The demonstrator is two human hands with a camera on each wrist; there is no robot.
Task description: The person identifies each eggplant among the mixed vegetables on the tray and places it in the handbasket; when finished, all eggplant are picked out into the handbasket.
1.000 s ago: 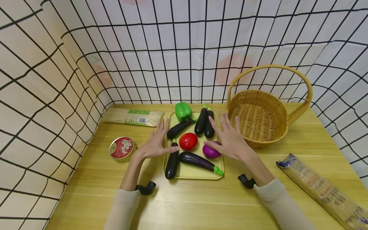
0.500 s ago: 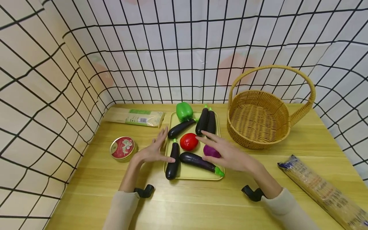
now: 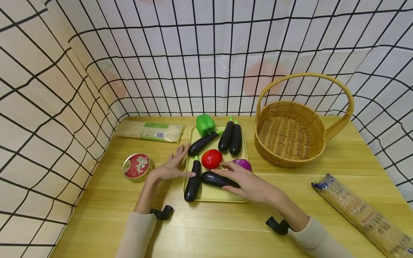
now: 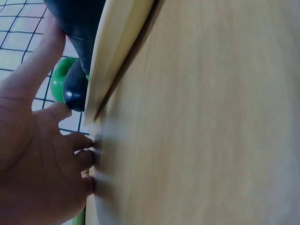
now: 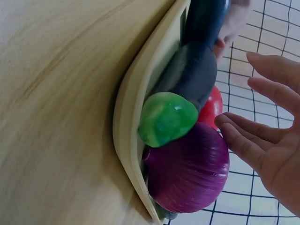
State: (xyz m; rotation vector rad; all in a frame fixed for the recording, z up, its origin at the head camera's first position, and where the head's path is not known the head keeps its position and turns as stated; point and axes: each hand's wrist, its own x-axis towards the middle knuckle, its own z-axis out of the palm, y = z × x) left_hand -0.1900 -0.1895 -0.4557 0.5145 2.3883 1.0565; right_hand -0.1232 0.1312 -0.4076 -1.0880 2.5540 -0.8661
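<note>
A yellow tray (image 3: 209, 196) holds several eggplants, a red tomato (image 3: 211, 158), a purple onion (image 3: 243, 165) and a green bell pepper (image 3: 205, 124). Beside the tray's left edge is my left hand (image 3: 170, 171), its thumb against the left eggplant (image 3: 192, 186) and its other fingertips down by the table. My right hand (image 3: 251, 184) hovers over the front eggplant (image 3: 213, 178), hiding its green stem end and part of the onion in the head view. In the right wrist view, the fingers are extended; one fingertip lies close to the onion (image 5: 192, 168), and contact is unclear.
Right of the tray stands a wicker basket (image 3: 287, 161) with a tall handle. A long clear packet (image 3: 361, 211) lies at the right, a pale packet (image 3: 155, 131) at the back left. A round red tin (image 3: 137, 167) sits left. Black-grid sheeting (image 3: 206, 64) surrounds the table.
My right hand has moved left and toward the front, from the back-right eggplants and onion to above the front eggplant. My left hand has drawn slightly back toward me. The vegetables stay in place.
</note>
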